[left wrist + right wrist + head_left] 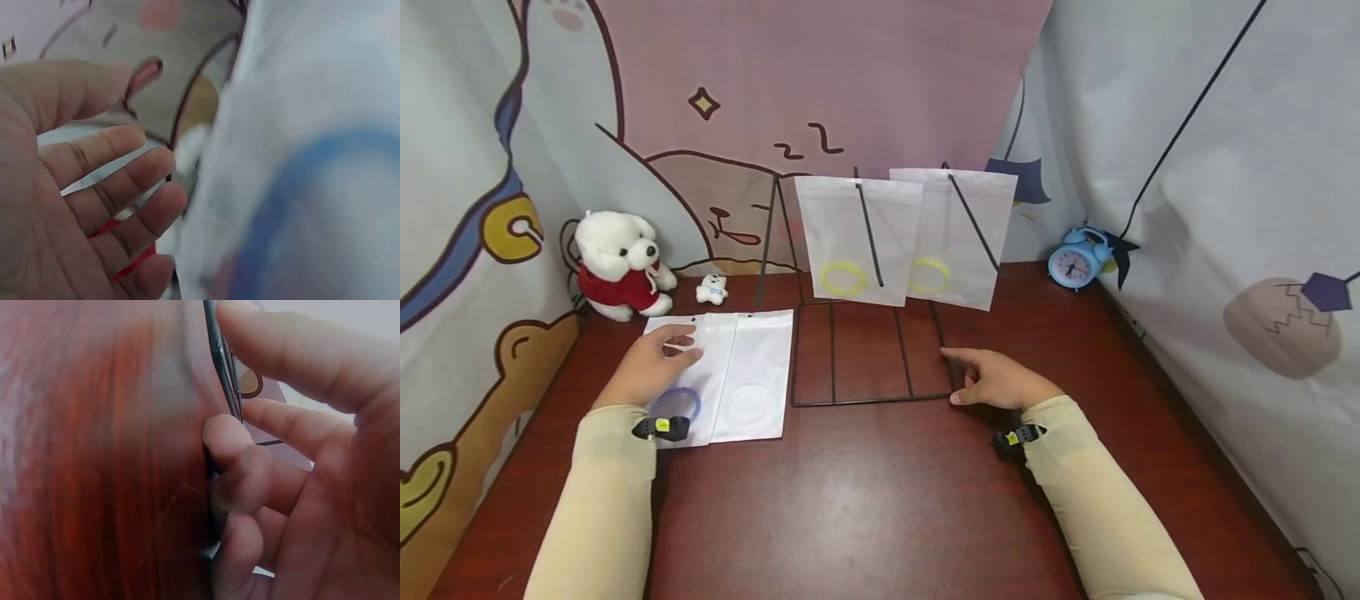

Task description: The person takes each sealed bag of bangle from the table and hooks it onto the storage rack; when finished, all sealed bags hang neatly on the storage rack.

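My left hand (pixel 658 362) is over a flat white pouch (pixel 700 392) with a blue ring showing through. Its fingers are loosely bent with nothing between them; contact with the pouch cannot be told. Another white pouch (pixel 758 358), with a pale ring, lies against its right side. At the front right corner of a black wire rack (pixel 850 403), my right hand (pixel 1000 379) touches the frame with thumb and index finger. The other fingers curl by the table. Two white pouches with yellow rings, one left (pixel 857 225) and one right (pixel 973 225), hang from the rack's prongs.
A white plush dog (pixel 617 279) in red and a tiny white bear figure (pixel 711 289) are at the back left. A blue alarm clock (pixel 1072 260) stands at the back right. Printed cloth walls surround the brown table (pixel 850 500).
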A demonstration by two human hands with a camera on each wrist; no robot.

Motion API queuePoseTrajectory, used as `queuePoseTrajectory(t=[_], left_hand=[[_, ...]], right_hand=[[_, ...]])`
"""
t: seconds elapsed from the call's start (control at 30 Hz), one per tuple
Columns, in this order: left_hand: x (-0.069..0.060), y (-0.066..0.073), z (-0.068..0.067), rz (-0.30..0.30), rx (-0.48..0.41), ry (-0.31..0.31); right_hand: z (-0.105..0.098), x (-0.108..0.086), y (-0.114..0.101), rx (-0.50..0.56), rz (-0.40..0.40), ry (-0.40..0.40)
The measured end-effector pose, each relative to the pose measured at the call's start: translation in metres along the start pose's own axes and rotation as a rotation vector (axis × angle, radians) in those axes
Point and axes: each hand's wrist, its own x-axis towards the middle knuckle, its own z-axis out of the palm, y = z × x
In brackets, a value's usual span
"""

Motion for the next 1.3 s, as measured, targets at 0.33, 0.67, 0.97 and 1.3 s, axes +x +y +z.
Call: queuePoseTrajectory(t=[0.33, 0.67, 0.97, 1.3], left_hand=[[-0.019, -0.041, -0.027, -0.142, -0.033, 0.124], [-0.027, -0.062, -0.032, -0.256, -0.092, 0.078], [-0.021, -0.058, -0.034, -0.355, 0.008, -0.046], [-0.016, -0.047, -0.030, -0.366, 0.115, -0.085]], right_hand=[[0.003, 0.001, -0.002, -0.055, 0.012, 0.023], [0.005, 0.001, -0.001, -0.064, 0.018, 0.034], [0.004, 0.003, 0.001, -0.054, -0.002, 0.033], [0.003, 0.003, -0.001, -0.062, -0.007, 0.025]])
